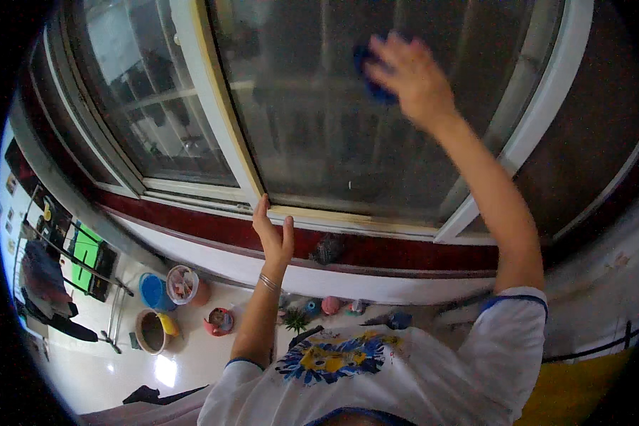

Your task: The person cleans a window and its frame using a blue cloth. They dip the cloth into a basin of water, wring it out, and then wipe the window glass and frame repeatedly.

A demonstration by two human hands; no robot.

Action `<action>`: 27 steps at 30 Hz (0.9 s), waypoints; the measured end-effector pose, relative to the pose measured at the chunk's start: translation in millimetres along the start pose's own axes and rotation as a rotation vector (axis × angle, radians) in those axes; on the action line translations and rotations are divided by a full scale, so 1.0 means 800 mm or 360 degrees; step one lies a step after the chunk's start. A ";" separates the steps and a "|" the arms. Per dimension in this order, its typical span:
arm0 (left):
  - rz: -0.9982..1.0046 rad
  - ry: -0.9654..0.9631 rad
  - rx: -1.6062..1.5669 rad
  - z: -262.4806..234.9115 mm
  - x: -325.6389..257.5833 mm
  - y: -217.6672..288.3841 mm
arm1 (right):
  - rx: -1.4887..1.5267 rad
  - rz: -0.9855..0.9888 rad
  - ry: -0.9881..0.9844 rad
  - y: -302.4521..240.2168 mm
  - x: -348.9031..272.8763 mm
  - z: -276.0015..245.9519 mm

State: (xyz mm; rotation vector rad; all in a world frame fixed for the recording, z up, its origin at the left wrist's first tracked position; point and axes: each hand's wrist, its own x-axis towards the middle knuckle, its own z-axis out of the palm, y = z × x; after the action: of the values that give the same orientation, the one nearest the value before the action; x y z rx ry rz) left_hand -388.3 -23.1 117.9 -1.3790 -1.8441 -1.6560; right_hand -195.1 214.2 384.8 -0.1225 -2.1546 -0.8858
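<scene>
Window pane: The dark, hazy panel [298, 135] stands in its white frame [209, 92]; the wiping appears to be under way, its finished share impossible to read, as no clear edge divides cleaned from uncleaned.
Blue cloth: The dark-blue, soft-looking cloth [373, 84] lies against the pane's upper part, right of the middle, its weave lost to blur.
Right hand: Raised at arm's length, the right hand [413, 82] spreads its fingers over the cloth; whether any curl to grasp it, one cannot tell.
Left hand: Low at the frame's corner, the left hand [273, 238] holds nothing, fingers extended and thumb apart, fingertips at the frame; a slim metal bangle [268, 282] rings the wrist.
Lower pane: The areas left of and below the cloth lie uncovered and, by their dull look, may need attention; a small pale mark [349, 185] shows low down.
Frame edge: A yellowish strip, smooth and straight-sided, lines the left upright and part of the bottom rail.
Sill: Glossy dark red, it bears a crumpled, dark bundle [326, 248].
Floor: Shiny pale tiles reflect light beside a round blue bucket [154, 292] and a spiky green plant [297, 319].
</scene>
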 end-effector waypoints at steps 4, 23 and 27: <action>-0.0074 -0.0022 -0.0084 0.013 -0.007 0.011 | -0.0303 0.0343 0.0260 -0.032 0.014 0.015; -0.0227 0.0003 0.0190 -0.041 -0.062 -0.037 | 0.0763 -0.0340 -0.0663 -0.165 -0.266 0.103; -0.0256 0.0006 0.0186 -0.037 -0.063 -0.044 | 0.0412 -0.0696 -0.0769 -0.118 -0.303 0.061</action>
State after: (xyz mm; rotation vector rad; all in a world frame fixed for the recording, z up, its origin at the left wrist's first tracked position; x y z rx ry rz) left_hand -402.5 -67.1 67.5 -1.2076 -2.0624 -1.5940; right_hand -93.7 220.9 140.4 0.3065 -2.7944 -0.8663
